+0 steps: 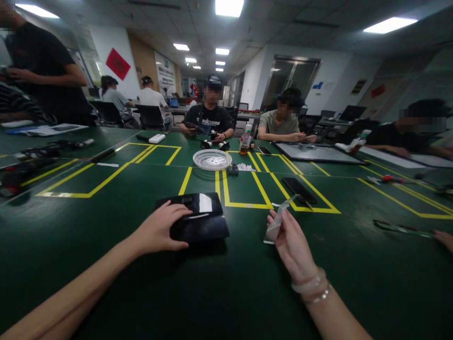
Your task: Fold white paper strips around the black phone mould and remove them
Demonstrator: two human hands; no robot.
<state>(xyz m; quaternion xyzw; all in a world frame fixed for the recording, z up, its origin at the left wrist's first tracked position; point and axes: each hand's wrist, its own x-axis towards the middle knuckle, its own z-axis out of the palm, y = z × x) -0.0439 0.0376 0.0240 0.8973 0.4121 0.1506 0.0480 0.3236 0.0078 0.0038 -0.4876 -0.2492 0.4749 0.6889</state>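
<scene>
On the green table in front of me lies a black case (200,229) with a fold across it and a white label (205,203) on its far part. My left hand (161,227) grips its left side, thumb at the near edge and fingers over the top. To the right, my right hand (292,241) is raised a little, its thumb and fingers closed on a small clear plastic bag (278,224). What the bag contains, if anything, I cannot make out. Just beyond that hand a black phone (300,190) lies flat.
A white plastic basket (212,160) stands mid-table, with a small dark part (232,170) beside it. Farther back are a drink bottle (244,143) and a large tray (318,152). Dark tools (53,150) lie left, a lanyard (401,229) right. Several people sit around the table.
</scene>
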